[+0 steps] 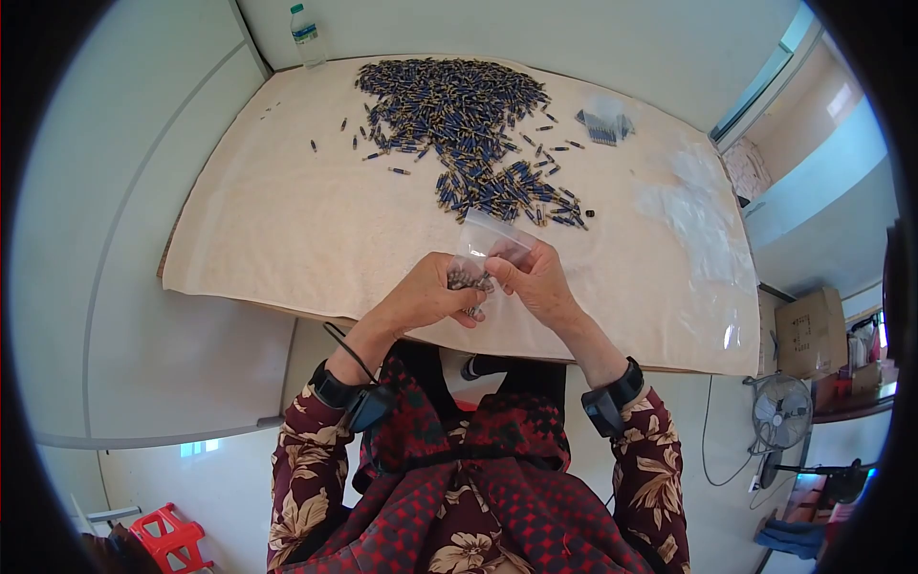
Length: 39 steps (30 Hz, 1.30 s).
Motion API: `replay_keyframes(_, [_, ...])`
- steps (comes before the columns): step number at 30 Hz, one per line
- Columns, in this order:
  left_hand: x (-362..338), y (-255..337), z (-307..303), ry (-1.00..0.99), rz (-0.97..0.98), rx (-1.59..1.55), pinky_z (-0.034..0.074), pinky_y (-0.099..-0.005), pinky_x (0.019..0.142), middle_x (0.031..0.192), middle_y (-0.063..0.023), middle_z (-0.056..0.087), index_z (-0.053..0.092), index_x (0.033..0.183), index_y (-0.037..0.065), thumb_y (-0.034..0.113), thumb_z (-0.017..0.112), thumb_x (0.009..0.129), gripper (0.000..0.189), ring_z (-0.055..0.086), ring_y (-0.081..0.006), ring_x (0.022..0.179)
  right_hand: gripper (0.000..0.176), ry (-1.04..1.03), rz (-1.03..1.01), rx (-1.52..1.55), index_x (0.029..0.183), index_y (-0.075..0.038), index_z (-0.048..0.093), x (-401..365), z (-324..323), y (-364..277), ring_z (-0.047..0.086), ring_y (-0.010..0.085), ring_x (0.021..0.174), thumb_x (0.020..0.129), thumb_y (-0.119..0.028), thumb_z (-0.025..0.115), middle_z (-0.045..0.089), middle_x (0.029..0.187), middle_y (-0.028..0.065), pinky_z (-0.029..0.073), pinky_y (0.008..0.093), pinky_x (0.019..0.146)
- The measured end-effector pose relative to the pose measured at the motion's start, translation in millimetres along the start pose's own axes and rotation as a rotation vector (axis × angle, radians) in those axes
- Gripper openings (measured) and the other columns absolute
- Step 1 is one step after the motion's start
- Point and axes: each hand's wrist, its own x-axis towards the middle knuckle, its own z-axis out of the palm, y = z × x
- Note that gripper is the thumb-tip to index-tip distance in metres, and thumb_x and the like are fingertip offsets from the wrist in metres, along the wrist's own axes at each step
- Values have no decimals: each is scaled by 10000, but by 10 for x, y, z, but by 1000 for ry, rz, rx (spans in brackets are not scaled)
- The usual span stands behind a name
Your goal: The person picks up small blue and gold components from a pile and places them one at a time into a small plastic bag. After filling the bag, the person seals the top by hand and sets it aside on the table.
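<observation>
A small clear zip bag [490, 232] is held up over the front part of the cloth-covered table. My left hand [427, 293] is closed around its lower left side, where several small metallic pieces [467, 278] show inside, ends outward. My right hand [537, 284] pinches the right side of the bag between thumb and fingers. Just beyond the bag lies a large pile of small blue pieces with brass-coloured ends [459, 120], its near edge close to my hands.
A filled clear bag [604, 126] lies at the back right, and a heap of clear plastic bags [703, 215] along the right. A small black piece [590, 213] sits by the pile. A water bottle [306, 40] stands back left. A fan [782, 413] and carton [811, 332] are off the right edge.
</observation>
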Motion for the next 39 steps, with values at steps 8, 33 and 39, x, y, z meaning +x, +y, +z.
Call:
replay_keyframes(8, [42, 4, -78, -78, -26, -4, 588, -278, 643, 867, -64, 643, 622, 1018, -40, 45, 639, 834, 204, 666, -165, 729, 180, -59, 24, -152, 873, -40, 622, 48, -59, -87, 523, 39, 585, 819, -178, 724, 622, 727, -8, 435, 186, 517])
replay_keyframes(33, [124, 77, -270, -170, -99, 90, 567, -253, 588, 788, -69, 648, 630, 928, -27, 21, 635, 813, 125, 645, -141, 683, 444, -206, 132, -179, 1215, 10, 538, 50, -74, -284, 500, 45, 651, 816, -121, 684, 599, 790, -10, 397, 190, 553])
replay_keyframes(39, [127, 35, -270, -140, -89, 100, 565, -252, 578, 785, -72, 649, 633, 912, -32, 10, 624, 809, 112, 638, -139, 667, 438, -79, 185, -331, 1200, 22, 540, 7, -48, -291, 562, 72, 689, 803, -113, 669, 629, 830, 24, 445, 206, 589])
